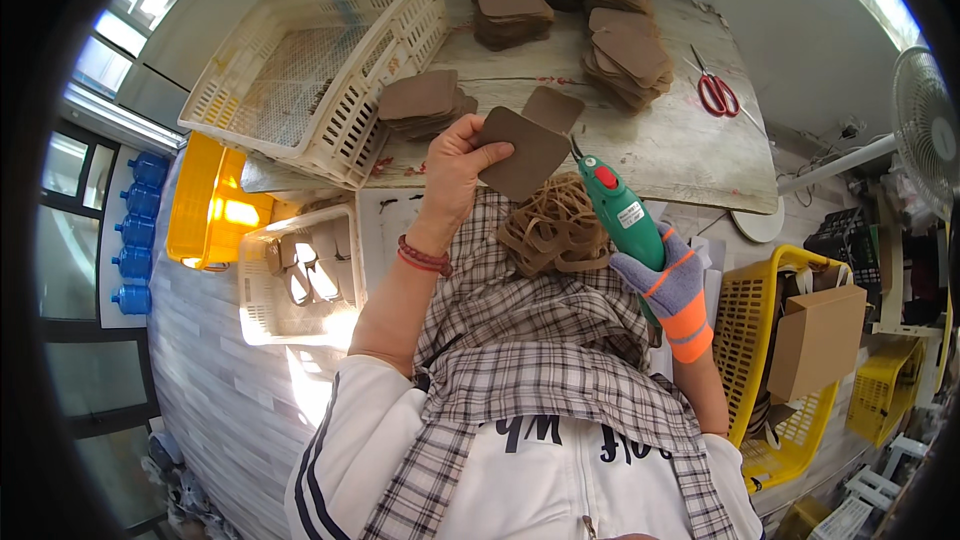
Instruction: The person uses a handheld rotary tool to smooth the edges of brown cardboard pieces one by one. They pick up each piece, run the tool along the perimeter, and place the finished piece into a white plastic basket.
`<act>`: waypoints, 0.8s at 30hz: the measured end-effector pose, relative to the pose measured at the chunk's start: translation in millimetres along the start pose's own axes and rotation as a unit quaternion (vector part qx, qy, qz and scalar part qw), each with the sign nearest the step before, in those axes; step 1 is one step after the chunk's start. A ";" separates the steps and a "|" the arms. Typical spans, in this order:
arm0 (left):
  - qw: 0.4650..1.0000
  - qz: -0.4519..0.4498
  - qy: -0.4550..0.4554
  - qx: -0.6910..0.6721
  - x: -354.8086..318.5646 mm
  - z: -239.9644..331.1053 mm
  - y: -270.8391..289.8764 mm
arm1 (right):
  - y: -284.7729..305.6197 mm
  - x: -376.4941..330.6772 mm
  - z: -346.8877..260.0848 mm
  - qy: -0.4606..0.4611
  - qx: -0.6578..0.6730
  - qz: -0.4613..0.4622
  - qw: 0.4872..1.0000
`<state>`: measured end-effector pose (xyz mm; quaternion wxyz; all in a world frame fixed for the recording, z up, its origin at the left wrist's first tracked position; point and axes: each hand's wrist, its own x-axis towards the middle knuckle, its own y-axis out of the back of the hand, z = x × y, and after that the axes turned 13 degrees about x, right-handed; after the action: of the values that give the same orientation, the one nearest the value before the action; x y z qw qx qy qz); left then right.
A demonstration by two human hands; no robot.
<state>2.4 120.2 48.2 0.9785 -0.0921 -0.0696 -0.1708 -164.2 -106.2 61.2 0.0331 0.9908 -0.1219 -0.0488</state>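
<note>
My bare left hand [458,162] pinches a flat brown rounded-corner piece [521,154] between thumb and fingers, over the table's near edge. Another brown piece [553,111] lies just beyond it on the table. In my right hand [668,285], covered by a grey and orange glove, is a green handheld electric tool [627,210] with a red button. Its thin dark tip points up and left, close to the held piece's right edge; whether they touch I cannot tell. A tangled heap of thin brown strips [556,227] rests on my plaid-covered lap below.
Stacks of brown pieces [512,18] stand on the worn table [450,48], with red-handled scissors [717,95] at right. A white basket [330,80] sits at the table's left. Yellow crates [745,325], one holding a cardboard box [815,340], and a fan [925,118] are at right.
</note>
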 end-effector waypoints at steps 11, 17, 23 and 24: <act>0.992 -0.075 0.027 0.101 3.2 7.1 12.7 | 5.1 -3.8 -5.4 -0.003 -0.047 -0.041 0.998; 0.978 -0.129 0.061 0.154 9.8 21.1 16.6 | 3.5 -1.8 2.8 -0.009 -0.017 -0.060 0.998; 0.937 -0.208 0.109 0.257 31.1 32.5 31.2 | -6.4 0.9 13.6 -0.043 0.025 -0.058 0.997; 0.931 -0.216 0.111 0.274 37.3 36.4 35.5 | -6.5 -0.4 11.3 -0.052 0.032 -0.051 0.997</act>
<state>45.7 148.5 84.4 0.9067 0.2168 -0.0227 -0.3611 -164.2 -100.4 49.5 -0.0079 0.9924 -0.0741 -0.0980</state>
